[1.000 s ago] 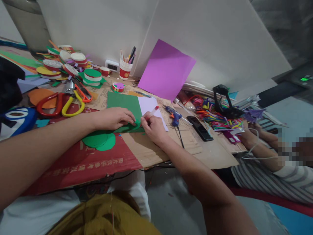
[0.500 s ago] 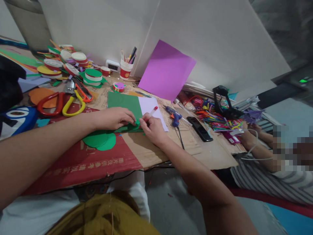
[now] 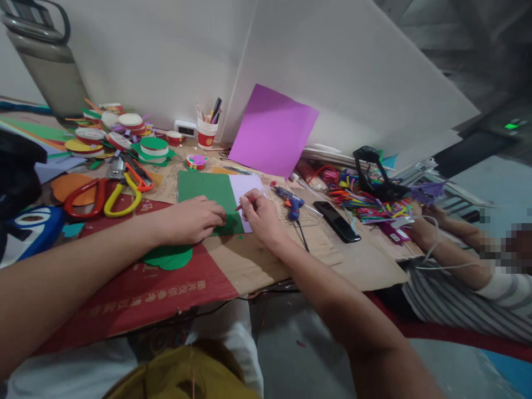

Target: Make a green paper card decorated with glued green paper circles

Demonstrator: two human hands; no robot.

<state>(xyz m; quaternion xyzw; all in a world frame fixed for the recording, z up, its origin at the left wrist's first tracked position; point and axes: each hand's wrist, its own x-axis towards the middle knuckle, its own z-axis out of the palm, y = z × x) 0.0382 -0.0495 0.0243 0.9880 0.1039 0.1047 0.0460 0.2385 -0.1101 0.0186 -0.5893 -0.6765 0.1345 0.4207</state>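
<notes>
A green sheet [image 3: 205, 191] overlaps a lilac sheet [image 3: 246, 185] on the cardboard. Over the green sheet's lower edge lies my left hand [image 3: 199, 219], fingers together, pressing on a small green piece that is mostly hidden under the fingertips. My right hand [image 3: 261, 216] is closed round a red-capped pen [image 3: 272, 184], its tip pointing left above the sheets' edge. Green paper shapes [image 3: 169, 257] lie below my left wrist, partly covered by it.
Red and yellow-handled pliers [image 3: 122, 197], a cutter and paper-trimmed cups stand left. A pen cup [image 3: 206, 133] and purple sheet [image 3: 274, 130] are behind. A glue gun [image 3: 294, 207], phone [image 3: 337, 221] and colourful sticks lie right, near another person's hands.
The view has shifted, showing more of the bottle at the left. My right hand has turned the pen so its tip points left, and the small green piece is now more hidden.
</notes>
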